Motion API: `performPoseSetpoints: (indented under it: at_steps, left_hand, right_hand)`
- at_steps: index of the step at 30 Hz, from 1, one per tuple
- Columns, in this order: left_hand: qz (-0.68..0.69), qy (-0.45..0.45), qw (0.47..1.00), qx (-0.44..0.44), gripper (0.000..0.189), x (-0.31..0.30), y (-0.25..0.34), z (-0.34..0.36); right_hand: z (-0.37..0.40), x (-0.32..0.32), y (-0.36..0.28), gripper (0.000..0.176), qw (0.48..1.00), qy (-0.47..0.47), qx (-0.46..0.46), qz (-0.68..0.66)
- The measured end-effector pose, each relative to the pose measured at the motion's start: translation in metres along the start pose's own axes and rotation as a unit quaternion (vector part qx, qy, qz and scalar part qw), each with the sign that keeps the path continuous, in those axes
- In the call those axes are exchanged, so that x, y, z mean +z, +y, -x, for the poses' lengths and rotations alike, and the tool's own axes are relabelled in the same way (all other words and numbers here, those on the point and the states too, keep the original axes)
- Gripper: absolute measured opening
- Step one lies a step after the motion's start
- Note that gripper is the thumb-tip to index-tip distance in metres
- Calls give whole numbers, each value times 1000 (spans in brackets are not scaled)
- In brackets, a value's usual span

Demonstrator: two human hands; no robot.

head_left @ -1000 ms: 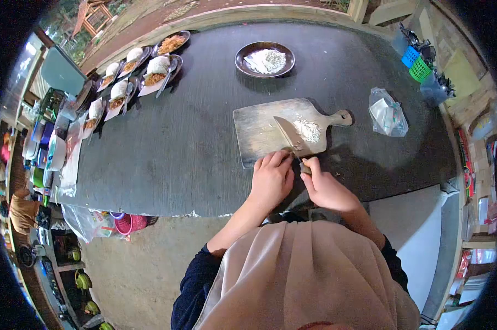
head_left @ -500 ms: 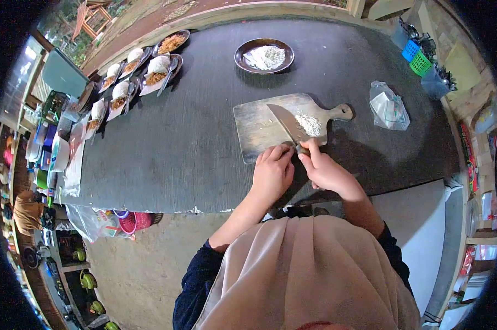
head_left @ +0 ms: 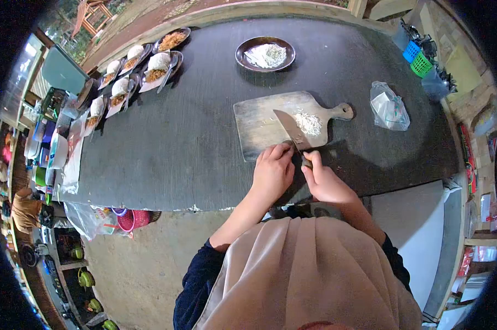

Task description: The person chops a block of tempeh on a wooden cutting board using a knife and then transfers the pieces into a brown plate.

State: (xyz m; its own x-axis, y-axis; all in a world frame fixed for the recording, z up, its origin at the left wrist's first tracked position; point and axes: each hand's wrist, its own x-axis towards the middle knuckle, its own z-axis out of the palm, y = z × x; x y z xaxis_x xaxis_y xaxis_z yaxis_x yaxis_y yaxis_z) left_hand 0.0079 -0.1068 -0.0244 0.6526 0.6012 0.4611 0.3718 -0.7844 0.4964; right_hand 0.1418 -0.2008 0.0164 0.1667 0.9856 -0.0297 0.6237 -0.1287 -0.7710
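Note:
My right hand (head_left: 329, 180) is closed around the handle of a wide-bladed knife (head_left: 287, 125). The blade slants away to the left over a wooden cutting board (head_left: 254, 118) with a short handle. Just right of the blade lies a small heap of finely cut white pieces (head_left: 309, 124). At the board's near edge, my left hand (head_left: 273, 169) has its fingers pressed together on a small dark brownish piece (head_left: 287, 144) beside the blade. What that piece is cannot be made out, and the fingers partly hide it.
Beyond the board stands a dark plate (head_left: 265, 53) with white shreds. A plastic bag (head_left: 389, 106) lies to the right, with colored baskets (head_left: 421, 63) at the back right. Several plates of rice (head_left: 159, 61) line the left side. The tabletop (head_left: 166, 148) ends close to me.
My right hand has drawn the knife back slightly toward me and to the right. The left hand stays in nearly the same place at the board's edge.

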Motion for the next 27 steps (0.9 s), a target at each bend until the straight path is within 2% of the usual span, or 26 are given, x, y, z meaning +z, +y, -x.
performPoseSetpoints:
  at_steps: [1,3,6,7,8,9,10,11,13,15,16,17,18,19,20,21,22,23,25,26,27]
  left_hand:
    - [3,-1,1000,0,32,0,1,0]
    - [2,-5,1000,-4,33,-1,1,0]
    - [7,-3,1000,2,32,0,-1,1]
    - [6,-2,1000,-2,32,1,-1,2]
    - [8,0,1000,1,32,1,-1,2]
    - [10,2,1000,5,32,2,-1,1]
    - [10,2,1000,4,32,3,-1,1]
    - [6,1,1000,4,32,2,0,1]
    - [-1,1,1000,8,32,1,0,1]
    - [-12,-24,1000,16,36,3,-4,3]
    - [-12,-22,1000,14,36,3,-5,4]
    - [-20,-36,999,21,37,3,-6,5]
    - [-28,-48,998,30,38,2,-7,3]
    - [-29,-46,998,31,38,0,-7,1]
    - [-32,-60,997,33,39,-3,-7,0]
    - [-34,-78,996,36,39,-6,-6,2]
    - [-36,-82,995,39,39,-7,-7,2]
    - [-31,-99,994,45,40,-9,-10,0]
    - [-25,-113,992,49,40,-11,-12,-3]
    - [-11,-112,993,47,40,-11,-12,-3]
    - [4,-112,993,45,41,-11,-12,-3]
  right_hand:
    - [-4,-5,-11,30,989,-67,126,-39]
    - [-9,-9,-10,31,992,-63,104,-47]
    - [-2,-25,-35,32,977,-111,176,-45]
    - [0,-12,-15,32,977,-115,176,-44]
    - [-1,12,21,32,1000,-5,14,16]
    - [-1,24,41,32,980,107,-148,74]
    - [-1,12,20,31,1000,8,-3,2]
    - [-4,-1,-1,31,1000,8,-2,0]
    - [-14,-24,-33,31,972,-120,199,-36]
    - [-7,-22,-21,31,966,-140,213,-41]
    - [1,-2,13,31,998,-37,55,17]
    - [4,14,38,31,990,67,-105,73]
    - [0,23,43,32,974,125,-171,76]
    - [-6,17,31,32,974,125,-173,77]
    - [-10,5,10,33,999,29,-25,19]
    - [-12,-7,-9,35,989,-69,127,-42]
    - [-13,-17,-22,33,982,-90,163,-41]
    - [-11,-15,-18,33,982,-86,161,-43]
    - [3,-4,8,32,999,-23,22,-1]
    - [6,16,37,32,989,77,-112,54]
    - [5,17,36,32,989,79,-110,54]
